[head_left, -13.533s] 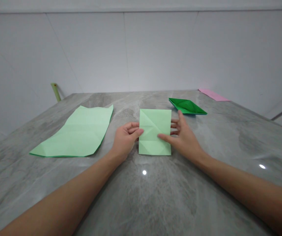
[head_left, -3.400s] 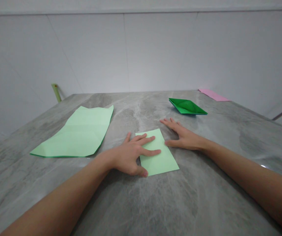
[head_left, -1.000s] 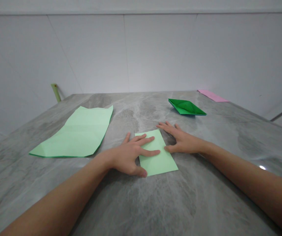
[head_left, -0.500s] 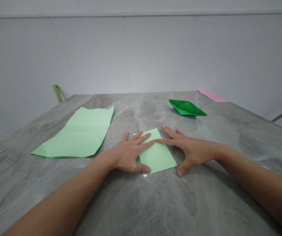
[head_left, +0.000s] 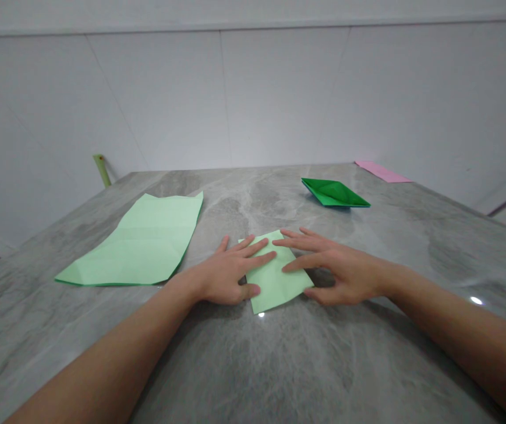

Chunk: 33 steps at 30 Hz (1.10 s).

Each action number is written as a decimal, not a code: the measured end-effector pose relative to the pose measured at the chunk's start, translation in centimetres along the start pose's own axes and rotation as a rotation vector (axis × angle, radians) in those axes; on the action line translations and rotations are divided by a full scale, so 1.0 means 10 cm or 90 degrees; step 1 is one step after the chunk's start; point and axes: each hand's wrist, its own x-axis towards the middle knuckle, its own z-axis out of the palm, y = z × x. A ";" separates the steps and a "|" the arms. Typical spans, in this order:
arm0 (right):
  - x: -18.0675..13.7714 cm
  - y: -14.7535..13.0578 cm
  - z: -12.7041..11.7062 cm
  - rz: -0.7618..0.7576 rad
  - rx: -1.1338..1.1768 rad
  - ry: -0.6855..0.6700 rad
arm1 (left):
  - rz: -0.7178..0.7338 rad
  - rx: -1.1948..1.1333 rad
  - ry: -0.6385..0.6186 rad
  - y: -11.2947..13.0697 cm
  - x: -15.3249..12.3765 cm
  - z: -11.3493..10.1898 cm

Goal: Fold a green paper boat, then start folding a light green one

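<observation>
A light green folded paper [head_left: 275, 280] lies on the table between my hands. My left hand [head_left: 230, 271] is flat and open, with its spread fingers across the paper's left part and its thumb near the lower left edge. Over the right side of the paper is my right hand [head_left: 335, 265], fingers apart. Its index fingertip rests on the paper, while the thumb touches the near right corner, where the edge bows up slightly. Part of the paper's far edge is hidden under the fingers.
To the left lies a larger creased light green sheet [head_left: 147, 247]. A dark green folded paper shape [head_left: 336, 193] sits farther back on the right. Pink paper [head_left: 383, 171] lies at the table's far right edge. The grey marbled table [head_left: 253, 365] meets a white wall.
My right hand has shifted left onto the paper, and its thumb has come to the near right corner. That corner has moved slightly inward and bowed up. My left hand is nearly still.
</observation>
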 end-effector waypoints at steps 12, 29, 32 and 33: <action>0.00 0.09 0.03 -0.022 -0.023 0.015 | 0.018 -0.007 -0.009 0.00 -0.01 -0.01; 0.05 0.03 0.08 -0.068 0.109 0.024 | 0.054 -0.058 0.034 0.10 0.04 0.06; 0.04 0.02 0.07 -0.048 0.093 0.062 | 0.026 -0.065 0.086 0.11 0.06 0.10; 0.03 0.01 0.07 -0.033 0.083 0.075 | 0.022 -0.073 0.110 0.11 0.06 0.11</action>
